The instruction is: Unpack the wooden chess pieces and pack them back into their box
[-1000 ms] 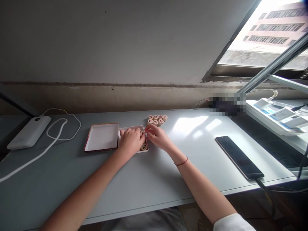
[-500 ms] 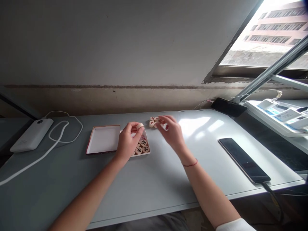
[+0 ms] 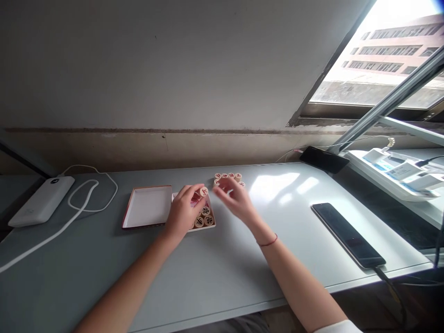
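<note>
Between the thumb and fingers of my left hand [image 3: 183, 208] is a round Chinese chess piece [image 3: 204, 191] with a red character. That hand is above the shallow box [image 3: 212, 222], covering its left part. Chess pieces with black characters [image 3: 199, 221] show inside. My right hand [image 3: 237, 201] is just to the right, slightly blurred, fingers curved and apart with nothing visible between them. Behind it, red-character pieces [image 3: 231, 175] lie in rows on the table, partly hidden by the fingers.
An open box lid [image 3: 148, 208] lies left of the box. Farther left are a white power bank [image 3: 41, 201] and its cable [image 3: 74, 210]. A phone [image 3: 348, 235] with a cable lies right, a dark device [image 3: 324, 158] behind it, beside a white rack [image 3: 391, 178].
My right hand has moved left from the rows toward my left hand, uncovering more red pieces. The piece in my left hand has turned its red face toward me. The view has shifted slightly.
</note>
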The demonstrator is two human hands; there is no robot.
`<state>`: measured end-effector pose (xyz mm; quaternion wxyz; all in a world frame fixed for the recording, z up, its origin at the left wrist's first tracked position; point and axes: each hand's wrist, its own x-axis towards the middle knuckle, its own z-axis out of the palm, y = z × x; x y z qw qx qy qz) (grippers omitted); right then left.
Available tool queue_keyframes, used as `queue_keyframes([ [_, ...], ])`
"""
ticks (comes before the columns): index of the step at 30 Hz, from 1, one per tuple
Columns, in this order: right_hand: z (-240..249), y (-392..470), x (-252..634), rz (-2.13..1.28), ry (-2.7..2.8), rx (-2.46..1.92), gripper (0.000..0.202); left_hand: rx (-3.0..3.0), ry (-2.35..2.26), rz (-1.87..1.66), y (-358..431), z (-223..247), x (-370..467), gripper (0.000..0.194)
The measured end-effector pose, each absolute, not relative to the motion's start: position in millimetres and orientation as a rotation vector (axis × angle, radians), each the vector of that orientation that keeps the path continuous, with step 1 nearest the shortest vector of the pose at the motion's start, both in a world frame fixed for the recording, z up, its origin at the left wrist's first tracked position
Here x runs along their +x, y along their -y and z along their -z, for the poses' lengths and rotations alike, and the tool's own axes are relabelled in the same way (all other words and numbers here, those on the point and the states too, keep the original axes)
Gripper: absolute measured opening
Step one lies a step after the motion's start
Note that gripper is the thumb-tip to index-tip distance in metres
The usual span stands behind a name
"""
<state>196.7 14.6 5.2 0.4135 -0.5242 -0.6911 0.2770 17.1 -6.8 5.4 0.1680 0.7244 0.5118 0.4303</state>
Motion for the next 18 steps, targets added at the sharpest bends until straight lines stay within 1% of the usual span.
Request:
queue_keyframes([
  [2,-12,0,177,-0.745,1.757,-1.235,0.018,2.226,-1.431,-1.191,9,-3,19,0.02],
  [4,-14,7,168,-0.718,1.758,-1.237,0.014,2.314,-1.386,-1.194,11,0,21,0.021],
  [7,-12,0,177,-0.654,1.736,-1.284,0.013,2.381,-1.372,-1.206,11,1,21,0.023],
  [10,-7,-18,206,-0.448,1.64,-1.496,0.017,2.415,-1.418,-1.178,9,-3,17,0.026],
  [13,2,-34,235,-0.206,1.548,-1.777,0.019,2.431,-1.467,-1.147,8,-9,11,0.022],
  [15,12,-40,246,-0.179,1.577,-1.875,0.019,2.43,-1.488,-1.133,8,-12,8,0.021],
  [18,25,-45,252,-0.191,1.663,-1.94,0.013,2.424,-1.507,-1.1,7,-14,5,0.021],
])
